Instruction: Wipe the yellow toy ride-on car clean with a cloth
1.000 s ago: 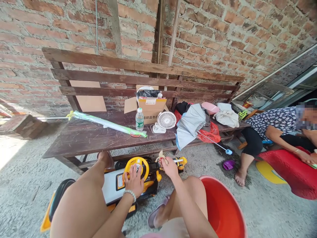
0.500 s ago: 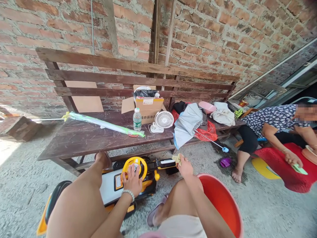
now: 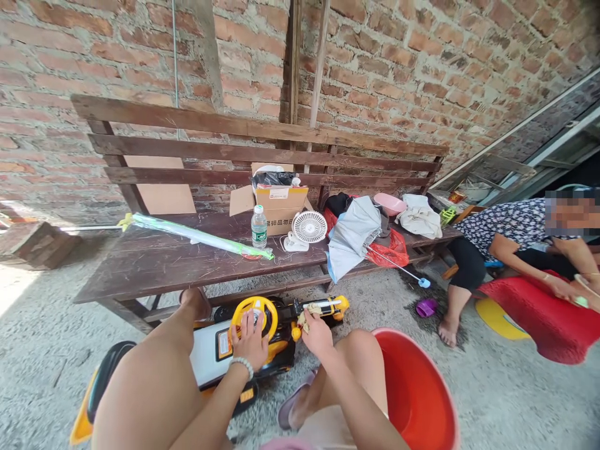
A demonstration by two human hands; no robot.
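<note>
A yellow and black toy vehicle (image 3: 276, 359) with a white panel stands on the ground between my legs. My left hand (image 3: 251, 344) lies with fingers spread on its yellow steering wheel (image 3: 237, 311). Closed around a pale yellowish cloth (image 3: 310, 312), my right hand (image 3: 317, 335) is at the toy's front arm, beside a yellow knob (image 3: 295, 332). The cloth touches the arm, whose yellow tip (image 3: 345, 305) sticks out to the right.
The wooden bench (image 3: 154, 269) bears a bottle (image 3: 259, 228), a fan (image 3: 309, 227), a cardboard box (image 3: 285, 203) and an umbrella (image 3: 352, 234). A red bucket (image 3: 412, 387) stands at my right. Farther right, a person (image 3: 506, 231) handles red fabric (image 3: 539, 319).
My right hand has moved left along the toy's front arm with the cloth, uncovering the yellow tip. My left hand stays on the wheel. The other person's hands have shifted right.
</note>
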